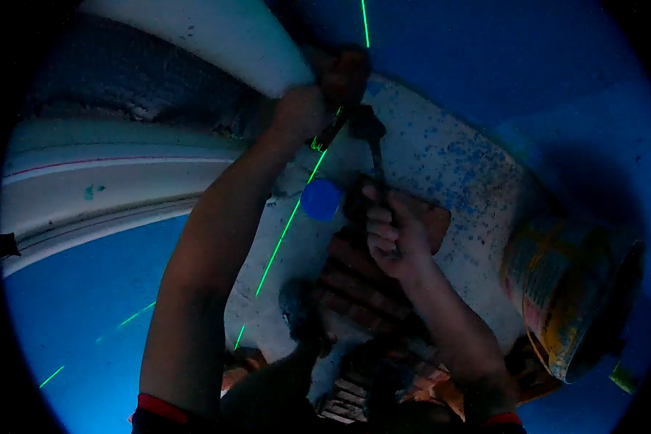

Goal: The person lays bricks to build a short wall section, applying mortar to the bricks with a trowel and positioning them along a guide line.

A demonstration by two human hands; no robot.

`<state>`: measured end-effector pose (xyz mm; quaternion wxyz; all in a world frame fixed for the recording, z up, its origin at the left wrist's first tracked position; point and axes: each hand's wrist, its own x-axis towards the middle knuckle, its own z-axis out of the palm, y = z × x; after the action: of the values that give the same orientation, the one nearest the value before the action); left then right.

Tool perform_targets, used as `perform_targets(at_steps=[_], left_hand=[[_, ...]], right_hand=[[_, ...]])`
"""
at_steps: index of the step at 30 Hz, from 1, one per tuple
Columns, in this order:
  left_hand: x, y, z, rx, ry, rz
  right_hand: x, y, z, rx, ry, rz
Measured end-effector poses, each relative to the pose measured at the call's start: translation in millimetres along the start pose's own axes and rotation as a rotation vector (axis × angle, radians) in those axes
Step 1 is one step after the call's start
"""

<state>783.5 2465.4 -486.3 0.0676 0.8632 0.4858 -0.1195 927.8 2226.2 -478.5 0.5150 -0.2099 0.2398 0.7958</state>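
Observation:
My left hand (300, 110) is stretched far forward, curled against a dark reddish-brown brick (345, 74); its fingertips are lost in shadow. My right hand (399, 235) wraps round the handle of a trowel-like tool (369, 124). Its dark, broad head points away from me and sits just below the brick; dim light hides its exact shape. Between my two arms, a round blue object (320, 200) rests on a pale, speckled surface (470, 163). More reddish bricks (358, 278) lie below my right hand.
A paint-smeared bucket (568, 296) lies tilted at the right. A long white curved piece (116, 173) runs in from the left. Over the pale surface passes a bright green light line (286, 235). Several more bricks (347, 398) are at the bottom, near a dark shoe-like shape (296, 307).

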Motion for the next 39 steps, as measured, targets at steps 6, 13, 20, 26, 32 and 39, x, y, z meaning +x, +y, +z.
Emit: perform_targets(at_steps=[6,13,20,26,32,39], left_hand=[[8.1,-9.5,13.2,0.077,-0.024,0.048],[8.0,-5.7,14.6,-0.057,-0.058,-0.111],[-0.9,2.2,12.4,-0.105,0.014,-0.12],[-10.0,-15.2,20.0,-0.099,0.107,-0.043],[-30.2,-8.6,13.0,-0.242,0.213,-0.043],[-197.5,35.9,15.1,-0.435,0.269,0.225]], right_hand=[[-1.1,5.4,4.2,0.107,-0.033,0.009],[1.4,6.8,4.1,0.047,-0.038,0.047],[14.3,-12.8,9.3,0.062,-0.018,0.017],[-26.1,6.5,35.8,-1.193,0.529,-0.322],[-31.5,-45.5,0.9,-1.859,0.434,-0.48],[3.8,-105.6,-33.1,-1.798,0.3,-0.504]])
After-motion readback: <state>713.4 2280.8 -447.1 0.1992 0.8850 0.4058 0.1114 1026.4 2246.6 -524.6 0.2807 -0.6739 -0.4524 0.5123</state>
